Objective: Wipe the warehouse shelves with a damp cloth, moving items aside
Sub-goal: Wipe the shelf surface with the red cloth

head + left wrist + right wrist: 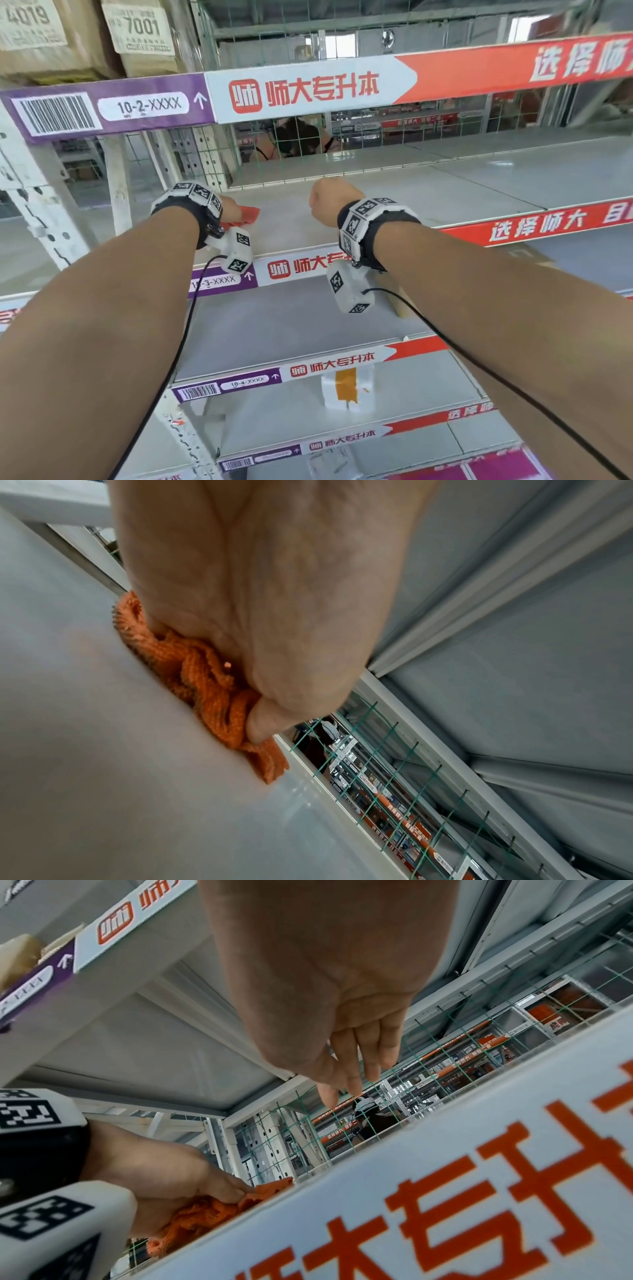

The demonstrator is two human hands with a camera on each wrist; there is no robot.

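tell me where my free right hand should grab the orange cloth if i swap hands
Grip the loose end of the cloth that sticks out past the left hand toward the mesh back. It lies flat on the shelf, so bring the right hand from above and from the right, fingers pinching down on it. The bunched middle is under the left hand's fingers and not free to grip.

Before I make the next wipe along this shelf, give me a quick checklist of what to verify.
1. Cloth gripped by left hand: ok.
2. Cloth lying on the shelf: ok, seen from the left wrist.
3. Items in the wiping path to the right: ok, none visible there.
4. Right hand free: ok, holds nothing, fingers loosely curled above the shelf.
5. Cloth damp: cannot tell.
6. Cables clear of the shelf edges: cannot tell; they hang beside the lower shelves.
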